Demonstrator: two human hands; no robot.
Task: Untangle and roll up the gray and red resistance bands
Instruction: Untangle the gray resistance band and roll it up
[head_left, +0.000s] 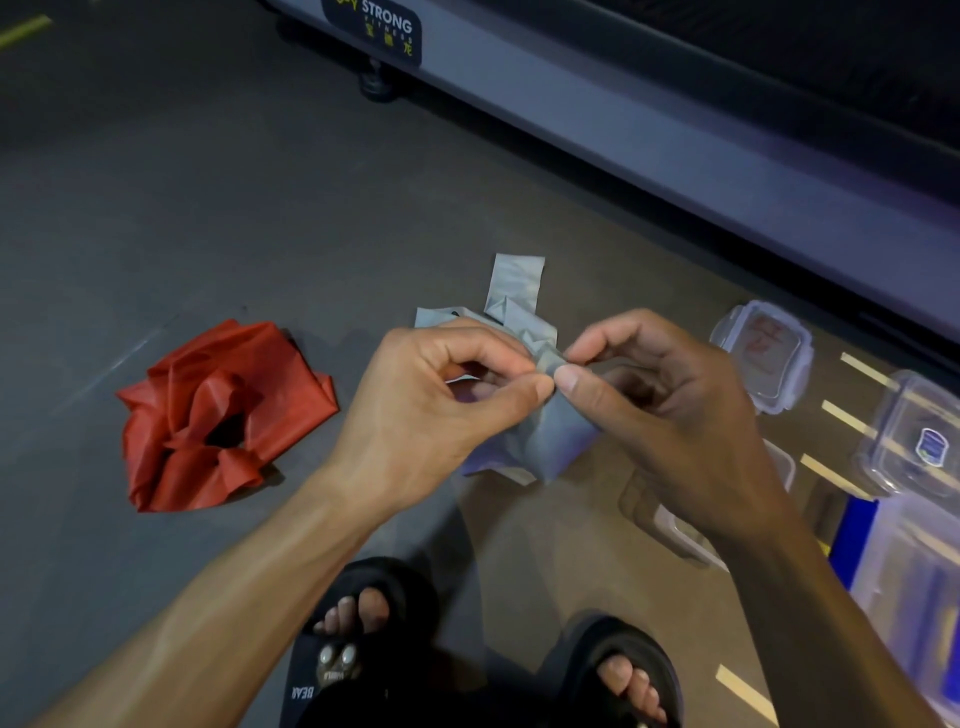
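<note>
Two hands are meeting over the floor (311, 218), both working on the gray band (550, 436); the left hand (441, 400) is pinching a small fold of it between thumb and forefinger, and the right hand (670, 410) is pinching the same spot from the other side, its thumb tip almost touching the left thumb tip, so each hand's grip is closed on the gray band; the rest of that band is hanging crumpled beneath the hands, with one flat end sticking out beyond the knuckles and lying toward the treadmill base (675, 135), which is running across the top and carrying a label reading STRONG; the red band (218, 415) is lying in a loose, creased heap on the floor to the left, well apart from both hands and touched by neither; clear plastic containers (919, 436) are sitting on the floor at the right, and a clear lid (763, 358) is lying just beyond the right hand; two feet in black slippers (618, 670) are showing at the bottom edge, toes pointing toward the bands.
</note>
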